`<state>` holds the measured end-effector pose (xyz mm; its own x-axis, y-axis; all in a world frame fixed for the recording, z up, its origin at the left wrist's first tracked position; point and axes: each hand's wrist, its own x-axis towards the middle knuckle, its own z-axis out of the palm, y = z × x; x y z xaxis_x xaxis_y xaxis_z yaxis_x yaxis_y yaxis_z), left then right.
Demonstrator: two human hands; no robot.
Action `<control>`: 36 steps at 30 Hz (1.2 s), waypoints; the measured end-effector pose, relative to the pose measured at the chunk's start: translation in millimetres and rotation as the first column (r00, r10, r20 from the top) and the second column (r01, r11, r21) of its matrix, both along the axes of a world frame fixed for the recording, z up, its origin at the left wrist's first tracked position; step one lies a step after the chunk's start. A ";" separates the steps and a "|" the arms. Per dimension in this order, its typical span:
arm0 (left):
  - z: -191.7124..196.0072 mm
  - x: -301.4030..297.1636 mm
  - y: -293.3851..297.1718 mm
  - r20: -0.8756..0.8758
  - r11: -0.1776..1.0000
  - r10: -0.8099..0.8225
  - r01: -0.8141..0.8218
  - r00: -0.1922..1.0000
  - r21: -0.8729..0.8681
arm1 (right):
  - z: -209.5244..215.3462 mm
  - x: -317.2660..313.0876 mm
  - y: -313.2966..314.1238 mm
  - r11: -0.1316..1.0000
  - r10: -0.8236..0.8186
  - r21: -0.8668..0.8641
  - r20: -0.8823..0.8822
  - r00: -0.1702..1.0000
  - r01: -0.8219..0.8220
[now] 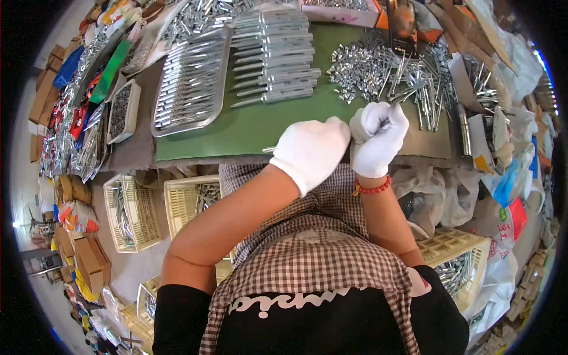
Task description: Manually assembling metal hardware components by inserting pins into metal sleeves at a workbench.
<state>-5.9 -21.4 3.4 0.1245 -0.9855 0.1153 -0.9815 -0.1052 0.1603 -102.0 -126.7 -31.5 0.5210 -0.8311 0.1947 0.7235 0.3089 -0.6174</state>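
Observation:
My left hand (310,151), in a white knit glove, is closed round a thin silver metal rod (269,149); only its end shows past the heel of the hand. My right hand (378,139), gloved alike, has its fingers curled in tight beside the left. What they hold, if anything, is hidden. Both hands are over the near edge of the green work surface (231,135). Just beyond the right hand lie loose thin metal rods (429,97) and a pile of small silver metal pieces (361,65).
A metal tray (206,126) holds a row of pointed silver rods. Beside it are stacked similar rods (278,74). A white bin (131,109) of small dark parts stands left. Below the table are cream plastic crates (145,216) with metal parts.

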 end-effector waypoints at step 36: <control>-67.6 23.4 179.1 -0.942 0.682 0.337 -0.692 0.009 0.237 | 12.7 -24.9 15.6 0.825 -0.116 -0.413 -0.792 0.599 -0.385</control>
